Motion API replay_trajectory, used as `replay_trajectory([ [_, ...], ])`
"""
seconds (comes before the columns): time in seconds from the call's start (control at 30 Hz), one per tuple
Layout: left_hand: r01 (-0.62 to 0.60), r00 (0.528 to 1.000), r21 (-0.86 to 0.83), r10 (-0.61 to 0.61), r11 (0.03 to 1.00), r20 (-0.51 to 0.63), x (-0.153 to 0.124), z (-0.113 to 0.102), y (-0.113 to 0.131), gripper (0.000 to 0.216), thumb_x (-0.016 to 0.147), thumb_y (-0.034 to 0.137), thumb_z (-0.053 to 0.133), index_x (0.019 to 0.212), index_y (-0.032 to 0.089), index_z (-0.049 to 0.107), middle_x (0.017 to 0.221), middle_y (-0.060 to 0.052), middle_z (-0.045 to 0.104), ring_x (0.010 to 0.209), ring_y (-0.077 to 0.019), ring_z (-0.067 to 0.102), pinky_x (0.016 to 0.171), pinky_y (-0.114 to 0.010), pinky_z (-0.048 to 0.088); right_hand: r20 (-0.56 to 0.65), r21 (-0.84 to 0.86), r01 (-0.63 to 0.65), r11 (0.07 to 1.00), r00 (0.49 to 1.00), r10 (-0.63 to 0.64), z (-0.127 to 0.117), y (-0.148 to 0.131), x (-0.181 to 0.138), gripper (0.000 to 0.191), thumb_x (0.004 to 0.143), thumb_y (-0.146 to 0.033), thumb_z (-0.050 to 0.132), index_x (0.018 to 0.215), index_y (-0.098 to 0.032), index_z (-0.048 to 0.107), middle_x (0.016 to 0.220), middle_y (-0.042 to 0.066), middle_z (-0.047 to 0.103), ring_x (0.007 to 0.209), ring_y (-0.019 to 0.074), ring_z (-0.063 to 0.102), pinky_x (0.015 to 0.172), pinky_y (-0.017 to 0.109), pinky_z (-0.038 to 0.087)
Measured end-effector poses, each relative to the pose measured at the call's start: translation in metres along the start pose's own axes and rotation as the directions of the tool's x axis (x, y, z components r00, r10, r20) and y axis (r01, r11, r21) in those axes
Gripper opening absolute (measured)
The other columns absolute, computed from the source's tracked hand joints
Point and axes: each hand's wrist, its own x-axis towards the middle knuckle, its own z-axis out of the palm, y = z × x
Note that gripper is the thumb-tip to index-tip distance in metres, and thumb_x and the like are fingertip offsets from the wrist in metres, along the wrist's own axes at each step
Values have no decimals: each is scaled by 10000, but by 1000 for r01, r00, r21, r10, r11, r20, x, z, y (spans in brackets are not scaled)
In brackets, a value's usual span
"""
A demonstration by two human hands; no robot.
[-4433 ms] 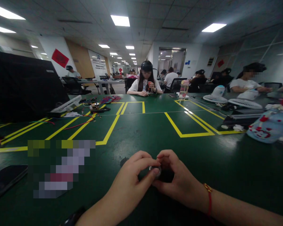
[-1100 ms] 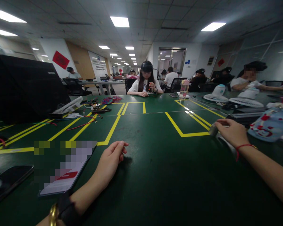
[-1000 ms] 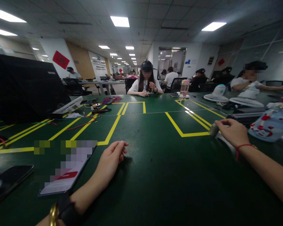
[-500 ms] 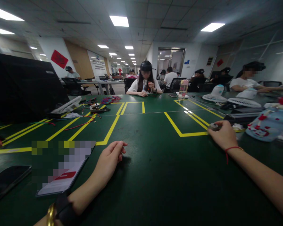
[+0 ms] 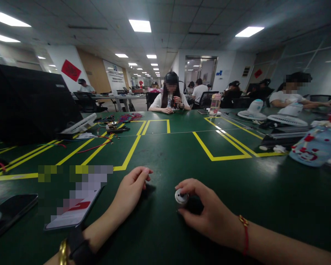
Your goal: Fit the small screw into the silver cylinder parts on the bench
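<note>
A small silver metal cylinder, with dark holes in its round end, is gripped between the thumb and fingers of my right hand. It is low over the green table, in front of me; I cannot tell whether its base touches the surface. To its left, my left hand rests on the table with its fingers curled in and the thumb laid against them. Nothing shows in that hand, and its palm is hidden. A partly blurred card or sheet in a clear sleeve lies left of my left forearm.
Yellow tape lines mark the green table. Wires and electronic parts lie at the left, beside a black monitor. A phone is near the left edge. A blue bottle and white fans stand right. Across sits a person.
My right hand has come from the far right tape corner towards the middle, nearer me, bringing the silver metal cylinder. My left hand has stayed almost where it was.
</note>
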Motion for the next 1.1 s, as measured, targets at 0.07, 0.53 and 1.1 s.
replay_trajectory([
  [0.07,-69,996,44,66,997,53,-6,4,9,265,834,424,504,921,224,656,775,-4,614,632,-152,539,572,-250,408,0,32,-49,998,999,49,0,3,-1,409,715,-126,592,1081,-234,444,1082,21,548,955,117,550,884,295,459],
  [0.53,-292,945,80,274,953,177,-34,30,50,170,830,364,571,841,260,704,887,-27,591,825,-188,555,720,-298,423,-27,63,-103,993,994,105,0,6,3,454,679,-113,590,1080,-206,400,985,14,546,865,104,532,772,253,442],
  [1.1,-157,975,231,114,960,190,-21,14,26,301,840,450,507,995,262,684,915,-28,639,814,-200,563,722,-309,416,-408,-100,-339,936,872,272,-63,55,26,327,687,-273,581,991,-165,523,869,32,593,724,127,561,657,257,452],
])
